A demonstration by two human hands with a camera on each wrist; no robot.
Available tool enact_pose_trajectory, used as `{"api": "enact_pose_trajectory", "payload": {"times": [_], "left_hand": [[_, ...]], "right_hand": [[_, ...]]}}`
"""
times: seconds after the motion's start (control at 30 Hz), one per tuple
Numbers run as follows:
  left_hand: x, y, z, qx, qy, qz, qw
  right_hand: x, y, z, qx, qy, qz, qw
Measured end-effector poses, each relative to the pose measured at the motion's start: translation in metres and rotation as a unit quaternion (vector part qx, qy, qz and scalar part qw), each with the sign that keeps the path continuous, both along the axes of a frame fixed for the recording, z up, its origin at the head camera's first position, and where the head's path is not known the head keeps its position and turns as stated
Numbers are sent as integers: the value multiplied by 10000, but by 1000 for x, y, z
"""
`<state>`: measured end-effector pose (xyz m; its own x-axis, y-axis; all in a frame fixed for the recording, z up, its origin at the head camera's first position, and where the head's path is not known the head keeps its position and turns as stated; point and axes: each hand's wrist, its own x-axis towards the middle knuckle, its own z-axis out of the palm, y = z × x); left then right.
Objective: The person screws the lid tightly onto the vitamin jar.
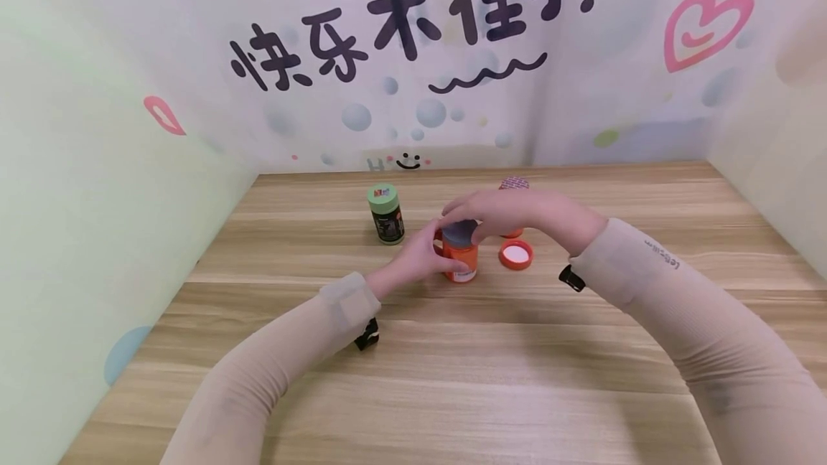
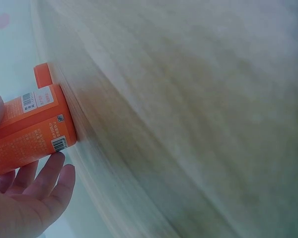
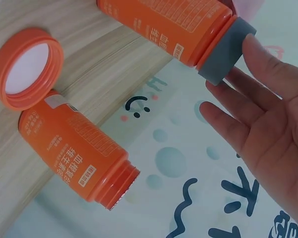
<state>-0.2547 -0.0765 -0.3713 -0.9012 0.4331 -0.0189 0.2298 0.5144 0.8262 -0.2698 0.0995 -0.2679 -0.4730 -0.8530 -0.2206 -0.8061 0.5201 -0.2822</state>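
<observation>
An orange bottle point(image 1: 460, 264) with a grey cap point(image 1: 459, 234) stands upright on the table. My left hand point(image 1: 421, 255) grips its side, the thumb across the front. From above, my right hand point(image 1: 496, 211) holds the grey cap between thumb and fingers; the right wrist view shows this cap point(image 3: 227, 50) seated on the bottle's neck. Behind the right hand is a second orange bottle point(image 3: 79, 148), capless, a patterned seal over its mouth. Its front is mostly hidden in the head view. An orange cap point(image 1: 515, 255) lies upturned nearby, white liner showing.
A dark bottle with a green lid point(image 1: 385, 214) stands to the left of the hands. Beyond the table's back edge hangs a printed white backdrop point(image 1: 400, 113). Pale walls close off both sides of the wood-grain table point(image 1: 439, 393).
</observation>
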Motion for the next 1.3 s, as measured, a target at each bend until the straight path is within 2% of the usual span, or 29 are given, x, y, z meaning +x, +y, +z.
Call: {"api": "enact_pose_trajectory", "payload": {"times": [0.43,0.6,0.87,1.07,1.3], "left_hand": [[-2,0,-2,87,-67,-35,9999],[-2,0,-2,109,-64,-4,9999],[-1,-1,-2,282,-26,-79,9996],[0,0,-2,220,71,-16,9997],[1,1,-2,99,103,-1,9999]], "right_hand": [[4,-2,0,54,130,-94,9999],[6,-4,-2,159,172,-302,9993],[13,-9,-5,491,632,-368,9961],[14,-9,-15,357,1061,-270,9933],[14,-9,-22,336,1044,-482,9928]]}}
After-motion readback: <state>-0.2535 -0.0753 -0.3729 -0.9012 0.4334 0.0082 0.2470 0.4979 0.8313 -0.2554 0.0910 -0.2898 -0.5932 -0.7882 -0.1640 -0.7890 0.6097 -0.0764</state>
